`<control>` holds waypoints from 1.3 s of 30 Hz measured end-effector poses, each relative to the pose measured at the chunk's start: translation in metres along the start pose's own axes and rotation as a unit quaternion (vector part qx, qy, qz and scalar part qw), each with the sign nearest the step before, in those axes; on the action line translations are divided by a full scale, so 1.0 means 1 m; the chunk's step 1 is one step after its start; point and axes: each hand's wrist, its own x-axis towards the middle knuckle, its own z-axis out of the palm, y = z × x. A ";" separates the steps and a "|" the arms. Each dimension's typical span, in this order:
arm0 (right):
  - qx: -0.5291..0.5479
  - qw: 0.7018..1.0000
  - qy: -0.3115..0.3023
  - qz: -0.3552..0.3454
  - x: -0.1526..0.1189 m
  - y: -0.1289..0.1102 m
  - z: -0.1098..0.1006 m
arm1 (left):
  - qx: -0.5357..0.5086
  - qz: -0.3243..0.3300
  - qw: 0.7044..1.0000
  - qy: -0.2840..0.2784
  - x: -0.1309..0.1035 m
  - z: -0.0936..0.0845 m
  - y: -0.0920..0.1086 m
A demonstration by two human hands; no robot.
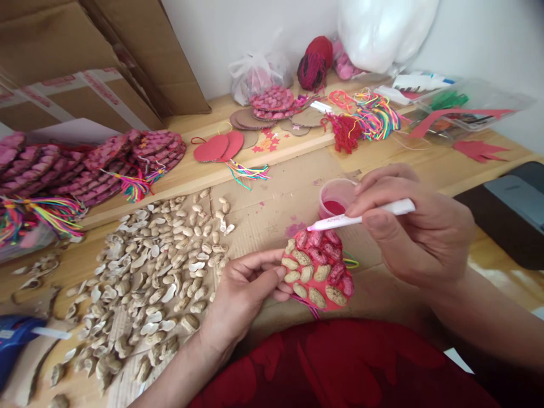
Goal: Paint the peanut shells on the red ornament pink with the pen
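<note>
My left hand (pixel 250 294) pinches the left edge of a round red disc (pixel 319 275) covered with peanut shells. Shells on its upper and right side are coloured pink-red; those toward the left and bottom are bare tan. In my right hand (pixel 416 226) is a slim white marker-like pen (pixel 361 220), its pink tip touching a shell near the disc's top edge. Just behind the disc stands a clear plastic cup (pixel 339 195) with pink-red liquid inside. Colourful strings show from beneath the disc.
Loose peanut shells (pixel 170 266) cover the cardboard at left. Finished pink shell discs (pixel 46 167) with tassels are stacked behind them. Red discs (pixel 219 146), coloured threads (pixel 376 116) and a plastic box (pixel 480 110) line the back. A blue glue gun (pixel 17 340) lies front left, a phone (pixel 518 198) right.
</note>
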 end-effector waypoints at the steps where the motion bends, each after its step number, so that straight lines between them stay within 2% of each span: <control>1: 0.010 1.000 0.001 0.003 0.000 0.000 0.000 | -0.001 0.000 1.000 -0.001 0.000 0.000 0.000; 7: 0.003 1.000 -0.006 -0.004 0.001 -0.001 0.001 | 0.002 0.001 1.000 -0.001 -0.001 0.000 0.000; 12: -0.037 0.990 0.132 0.011 0.006 0.008 -0.006 | 0.003 0.002 1.000 0.008 0.001 0.000 -0.001; 13: -0.068 0.988 0.135 0.031 0.007 0.011 -0.009 | 0.000 0.002 1.000 0.011 0.002 0.000 -0.001; 17: -0.207 0.974 0.081 0.042 0.007 0.028 -0.018 | -0.004 0.006 1.000 0.014 0.003 0.003 -0.001; 22: -0.253 0.967 0.001 0.030 0.006 0.040 -0.014 | 0.006 0.007 1.000 0.011 0.002 0.004 -0.001; 28: -0.255 0.967 -0.013 0.001 0.003 0.043 -0.008 | 0.007 0.009 1.000 0.003 0.003 0.002 -0.001; 39: -0.279 0.959 -0.039 0.015 0.006 0.034 -0.008 | -0.012 0.011 1.000 -0.010 0.004 0.002 -0.002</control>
